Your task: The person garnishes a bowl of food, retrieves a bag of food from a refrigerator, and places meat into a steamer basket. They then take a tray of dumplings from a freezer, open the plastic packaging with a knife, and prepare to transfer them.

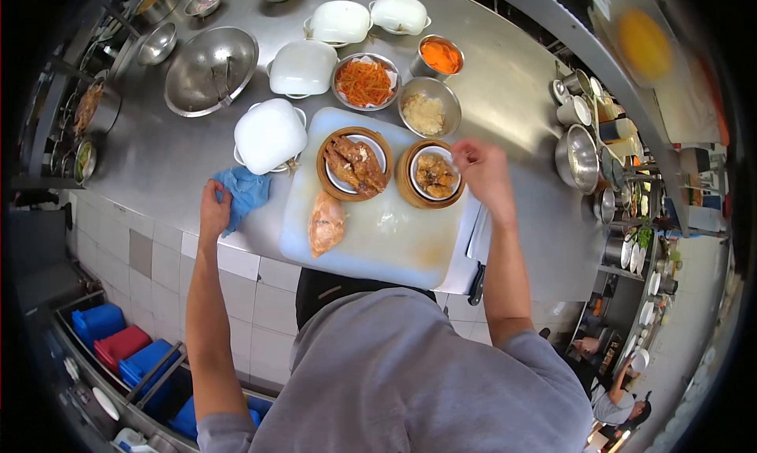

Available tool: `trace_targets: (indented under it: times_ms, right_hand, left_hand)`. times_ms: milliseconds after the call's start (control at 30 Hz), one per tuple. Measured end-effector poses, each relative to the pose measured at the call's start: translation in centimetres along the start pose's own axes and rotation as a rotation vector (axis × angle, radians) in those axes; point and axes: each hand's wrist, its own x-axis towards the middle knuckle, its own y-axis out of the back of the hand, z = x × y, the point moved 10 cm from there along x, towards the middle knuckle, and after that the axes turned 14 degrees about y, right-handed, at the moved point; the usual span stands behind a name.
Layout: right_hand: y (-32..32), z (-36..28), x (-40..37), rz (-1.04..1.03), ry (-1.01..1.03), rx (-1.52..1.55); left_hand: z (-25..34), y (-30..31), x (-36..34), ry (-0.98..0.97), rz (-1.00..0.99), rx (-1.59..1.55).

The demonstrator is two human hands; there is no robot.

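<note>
The right hand (482, 173) hangs at the far right rim of the right bamboo steamer (409, 186), its fingertips (461, 149) pinched narrowly together just above the plate of browned food inside; whether they nip anything is too small to tell. The left hand (213, 208) rests at the near edge of the steel worktop (505, 90), closed on a crumpled blue cloth (246, 191) that lies just left of the board. On that worktop sits a white cutting board (378, 232), directly in front of the person, and both steamers stand side by side on its far half. The left bamboo steamer (355, 164) holds a plate of reddish-brown pieces and is well apart from either hand. Nearer, on the board's left part, lies a pale pink lump of raw meat (326, 223), between the two hands. Beyond the board stand a bowl of shredded carrot (364, 82), a bowl of pale mince (428, 112) and a metal cup of orange sauce (438, 56).
</note>
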Motion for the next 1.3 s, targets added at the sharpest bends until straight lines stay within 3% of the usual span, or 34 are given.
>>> trace_targets:
  times_ms: [33, 133, 267, 333, 367, 433, 467, 567, 600, 667, 700, 833, 1133, 1300]
  right_hand:
    - [1.0, 0.1, -0.1, 0.102, -0.031, 0.056]
    - [2.3, -1.2, 0.5, 0.144, -0.053, 0.113]
    - [0.8, 2.6, 4.7, 0.196, 0.066, 0.184]
    - [-2.1, 2.0, 7.3, 0.066, 0.362, -0.478]
    - [-2.4, 2.1, 7.8, 0.072, 0.369, -0.475]
    - [-3.8, 4.5, 10.0, -0.067, -0.057, -0.307]
    - [-4.7, 3.8, 11.0, -0.077, -0.042, -0.308]
    - [-7.9, -1.7, 13.5, -0.006, 0.366, -0.186]
    - [-9.5, -1.3, 14.6, -0.013, 0.373, -0.184]
    - [-13.8, 1.1, 17.0, -0.170, 0.296, -0.467]
    - [-14.3, 0.1, 17.3, -0.132, 0.370, -0.550]
    - [-15.9, 2.4, 18.9, -0.224, 0.232, -0.588]
    - [-10.4, 2.9, 19.1, -0.093, 0.096, -0.069]
    - [-9.3, -1.8, 15.5, -0.157, 0.060, 0.308]
  left_hand:
    - [0.4, 0.2, -0.1, -0.045, 0.014, -0.012]
    - [0.6, 0.3, 0.1, -0.073, 0.029, -0.022]
    - [0.9, 0.5, 0.0, -0.058, 0.022, -0.004]
    - [0.9, 0.5, -0.2, -0.036, 0.025, -0.004]
    - [0.9, 0.6, -0.1, -0.020, 0.024, -0.004]
    - [1.4, 0.9, 0.1, -0.011, 0.042, -0.007]
    - [1.2, 0.8, -0.3, 0.006, 0.037, -0.002]
    - [1.4, 0.9, -0.5, 0.011, 0.046, -0.002]
    - [1.2, 0.9, -0.5, 0.019, 0.052, -0.004]
    - [1.4, 1.0, -0.6, -0.037, 0.071, -0.046]
    - [1.4, 1.2, -0.6, -0.029, 0.081, -0.048]
    - [1.1, 1.1, -0.7, 0.018, 0.086, -0.034]
    - [1.1, 0.9, -0.5, 0.041, 0.040, -0.028]
    - [0.9, 1.0, -0.6, -0.003, 0.077, -0.036]
